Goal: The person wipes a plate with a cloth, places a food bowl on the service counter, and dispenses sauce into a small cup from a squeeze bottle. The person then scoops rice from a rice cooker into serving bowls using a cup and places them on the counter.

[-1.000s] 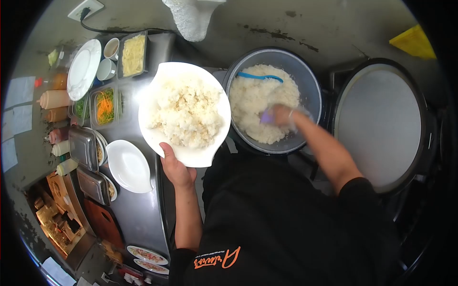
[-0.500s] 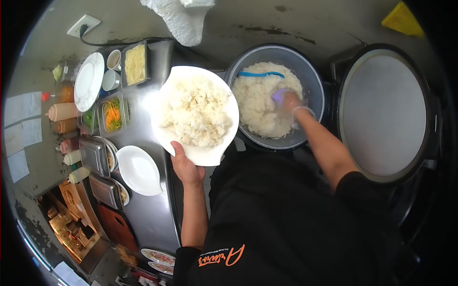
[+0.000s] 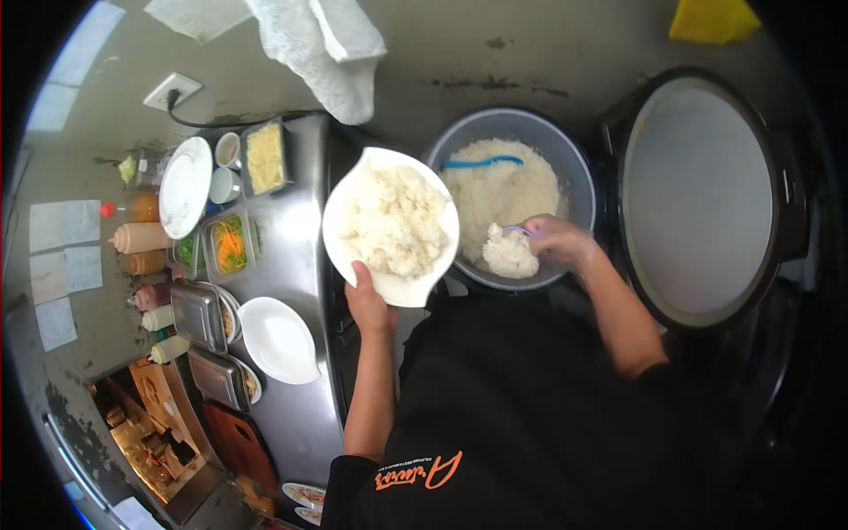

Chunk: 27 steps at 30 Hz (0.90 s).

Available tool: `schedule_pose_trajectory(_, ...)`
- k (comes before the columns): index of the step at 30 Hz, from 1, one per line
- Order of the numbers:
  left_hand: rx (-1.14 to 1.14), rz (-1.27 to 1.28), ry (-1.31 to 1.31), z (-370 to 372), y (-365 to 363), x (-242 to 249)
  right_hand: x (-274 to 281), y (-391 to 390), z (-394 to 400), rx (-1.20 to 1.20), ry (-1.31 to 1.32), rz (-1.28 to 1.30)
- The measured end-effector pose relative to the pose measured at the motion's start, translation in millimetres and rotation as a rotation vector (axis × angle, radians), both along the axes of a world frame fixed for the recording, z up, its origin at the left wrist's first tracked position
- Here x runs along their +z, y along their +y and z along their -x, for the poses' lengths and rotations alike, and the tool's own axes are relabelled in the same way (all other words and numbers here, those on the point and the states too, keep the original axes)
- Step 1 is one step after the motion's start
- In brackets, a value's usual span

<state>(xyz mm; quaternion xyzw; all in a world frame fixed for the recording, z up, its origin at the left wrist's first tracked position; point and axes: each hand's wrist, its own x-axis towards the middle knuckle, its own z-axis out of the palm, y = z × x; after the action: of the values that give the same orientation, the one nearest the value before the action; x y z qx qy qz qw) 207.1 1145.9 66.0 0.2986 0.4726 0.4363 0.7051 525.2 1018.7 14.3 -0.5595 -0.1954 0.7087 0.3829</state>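
The right hand (image 3: 555, 240) has its fingers curled tight round the purple handle of a rice scoop (image 3: 519, 233), and the scoop carries a heaped lump of rice (image 3: 508, 252) that sits just above the near rim of the rice cooker pot (image 3: 574, 168), over its front edge. The left hand (image 3: 367, 300) is clenched on the near rim of a white bowl (image 3: 349, 208), thumb lying on top of the rim and the other fingers hidden beneath it; the bowl is held up just to the left of the pot, its right edge overlapping the pot's left wall, and it holds a mound of white rice (image 3: 397, 221). Inside the pot the cooked rice fills most of the floor, and a blue paddle (image 3: 481, 162) lies across its far side. To the right of the pot, the cooker's lid (image 3: 698, 194) stands swung open, its pale inner face towards the camera. To the left of the pot, beyond the held bowl, runs a steel counter (image 3: 291, 247); on it, well away from the pot, an empty white bowl (image 3: 278, 340) sits nearest the person, with a tray of shredded carrot and greens (image 3: 230, 246), a container of yellow shreds (image 3: 264, 157), a white plate (image 3: 185, 175) and a row of squeeze bottles (image 3: 141, 238) farther left. A white cloth (image 3: 322, 49) hangs above the pot, up and to its left.
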Motion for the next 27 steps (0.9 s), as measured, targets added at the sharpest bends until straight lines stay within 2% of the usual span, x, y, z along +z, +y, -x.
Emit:
schedule_pose_trajectory(3,-0.025,0.071,-0.025,-9.8,-0.3,-10.2,77.1,15.8,2.7,-0.111,0.014,-0.244)
schedule_pose_trajectory(6,-0.094,0.114,-0.123,-34.9,-3.7,-5.9,140.2,37.7,31.8,-0.076,-0.754,-0.649)
schedule_pose_trajectory(7,-0.127,0.111,-0.174,-43.9,-5.2,-5.5,153.3,42.7,51.3,-0.009,-0.993,-0.622)
schedule_pose_trajectory(9,-0.186,0.109,-0.193,-64.7,-8.6,-3.6,119.6,54.1,98.2,-0.148,-1.510,-0.843)
schedule_pose_trajectory(12,-0.270,0.146,-0.212,-76.6,-8.4,1.4,121.7,61.4,104.4,-0.025,-1.607,-0.910)
schedule_pose_trajectory(15,-0.233,0.171,-0.340,-80.6,-11.1,1.4,145.1,46.0,73.6,-0.237,-1.418,-0.900)
schedule_pose_trajectory(17,-0.242,0.143,-0.370,-79.6,-9.1,-2.3,178.2,30.4,58.2,-0.347,-1.600,-0.731)
schedule_pose_trajectory(20,-0.249,0.109,-0.379,-73.9,-5.1,-1.6,178.3,21.5,43.0,-0.142,-1.845,-0.465)
schedule_pose_trajectory(23,-0.238,0.075,-0.366,-75.5,-6.8,2.6,183.7,45.0,47.7,-0.231,-1.556,-0.722)
schedule_pose_trajectory(27,-0.218,0.077,-0.291,-77.1,-16.7,4.3,164.3,75.7,84.6,-0.195,-1.044,-0.650)
